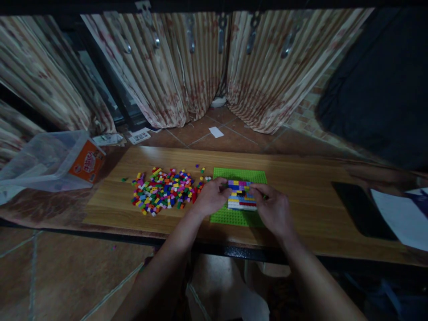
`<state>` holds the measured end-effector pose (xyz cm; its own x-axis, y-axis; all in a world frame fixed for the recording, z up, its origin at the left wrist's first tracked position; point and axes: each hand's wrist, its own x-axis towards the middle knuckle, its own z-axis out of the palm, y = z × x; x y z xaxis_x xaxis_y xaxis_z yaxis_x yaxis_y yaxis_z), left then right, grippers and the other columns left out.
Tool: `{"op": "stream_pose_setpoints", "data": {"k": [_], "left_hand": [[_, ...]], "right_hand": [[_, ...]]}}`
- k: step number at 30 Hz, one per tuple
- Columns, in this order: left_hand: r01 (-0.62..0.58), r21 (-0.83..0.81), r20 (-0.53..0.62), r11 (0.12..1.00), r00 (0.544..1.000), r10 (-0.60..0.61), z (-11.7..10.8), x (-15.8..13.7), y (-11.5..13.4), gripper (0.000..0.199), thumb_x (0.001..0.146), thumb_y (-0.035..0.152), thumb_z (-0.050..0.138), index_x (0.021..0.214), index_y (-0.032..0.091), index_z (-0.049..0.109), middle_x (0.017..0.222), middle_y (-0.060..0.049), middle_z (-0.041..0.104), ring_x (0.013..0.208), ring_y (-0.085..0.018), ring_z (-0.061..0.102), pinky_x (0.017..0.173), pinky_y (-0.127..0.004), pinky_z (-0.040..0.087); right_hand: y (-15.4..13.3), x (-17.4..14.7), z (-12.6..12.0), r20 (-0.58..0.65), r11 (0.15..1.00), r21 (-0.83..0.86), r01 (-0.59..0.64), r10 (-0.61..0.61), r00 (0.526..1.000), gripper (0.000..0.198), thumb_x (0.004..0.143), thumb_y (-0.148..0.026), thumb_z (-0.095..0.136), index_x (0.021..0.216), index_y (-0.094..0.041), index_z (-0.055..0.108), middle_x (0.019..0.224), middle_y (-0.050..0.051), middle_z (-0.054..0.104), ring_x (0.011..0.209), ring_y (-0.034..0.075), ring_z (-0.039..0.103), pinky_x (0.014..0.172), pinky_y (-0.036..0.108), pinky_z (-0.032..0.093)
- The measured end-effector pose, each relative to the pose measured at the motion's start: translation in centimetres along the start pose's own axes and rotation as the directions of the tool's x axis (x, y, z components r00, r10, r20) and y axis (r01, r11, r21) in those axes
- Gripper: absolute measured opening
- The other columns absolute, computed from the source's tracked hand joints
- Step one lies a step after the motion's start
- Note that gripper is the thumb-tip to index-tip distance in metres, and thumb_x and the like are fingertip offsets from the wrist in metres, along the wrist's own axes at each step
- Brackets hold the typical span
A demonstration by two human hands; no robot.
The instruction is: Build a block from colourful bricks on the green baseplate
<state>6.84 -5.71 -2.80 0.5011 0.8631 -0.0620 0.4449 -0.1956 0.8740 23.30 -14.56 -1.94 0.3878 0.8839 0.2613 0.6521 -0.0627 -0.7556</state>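
A low structure of toy building bricks (241, 200) in rows of several colours, white along its near edge, lies on a green studded baseplate (222, 218). My left hand (214, 196) closes on the structure's left side, with thumb and forefinger at its edge. Across from it, my right hand (273, 208) has curled fingers and thumb against the right side. A dark spot shows near the structure's middle, too small to make out. Left of the baseplate spreads a pile of loose toy bricks (163, 189) in mixed colours.
The wooden tabletop (310, 191) carries a dark flat panel (363, 209) and white paper (401, 218) on the right. A clear plastic bin (40, 156) with an orange label stands at far left. Striped curtains (187, 76) hang beyond, with a paper slip (216, 132) on the tiled floor.
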Motion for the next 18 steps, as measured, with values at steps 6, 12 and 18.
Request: {"op": "stream_pose_setpoints", "data": {"k": [6,12,18], "left_hand": [[0.000,-0.055,0.043,0.998,0.999,0.003,0.1,0.2,-0.5,0.031,0.084,0.024,0.056,0.113,0.016,0.063,0.086,-0.005,0.073,0.074,-0.017,0.068,0.064,-0.026,0.053],[-0.013,-0.044,0.040,0.999,0.999,0.015,0.1,0.2,-0.6,0.033,0.084,0.026,0.056,0.115,0.018,0.062,0.087,-0.004,0.073,0.074,-0.016,0.067,0.065,-0.026,0.052],[0.012,0.028,0.020,1.000,1.000,-0.012,0.1,0.0,-0.3,0.032,0.084,0.029,0.056,0.112,0.015,0.064,0.084,-0.005,0.071,0.072,-0.016,0.064,0.065,-0.026,0.050]], "right_hand": [[0.8,0.5,-0.1,-0.155,0.996,-0.082,0.038,-0.051,0.987,0.036,0.087,-0.046,0.053,0.101,-0.017,0.070,0.100,0.012,0.071,0.095,0.027,0.062,0.086,0.041,0.047],[1.6,0.8,1.9,-0.115,0.991,-0.129,0.041,-0.056,0.992,0.054,0.087,-0.057,0.049,0.121,-0.016,0.060,0.120,0.017,0.060,0.116,0.031,0.051,0.101,0.051,0.037],[2.2,0.5,3.3,-0.055,0.992,-0.119,0.034,-0.041,0.998,0.056,0.088,-0.058,0.045,0.121,-0.016,0.060,0.120,0.017,0.060,0.116,0.031,0.050,0.101,0.050,0.038]]}}
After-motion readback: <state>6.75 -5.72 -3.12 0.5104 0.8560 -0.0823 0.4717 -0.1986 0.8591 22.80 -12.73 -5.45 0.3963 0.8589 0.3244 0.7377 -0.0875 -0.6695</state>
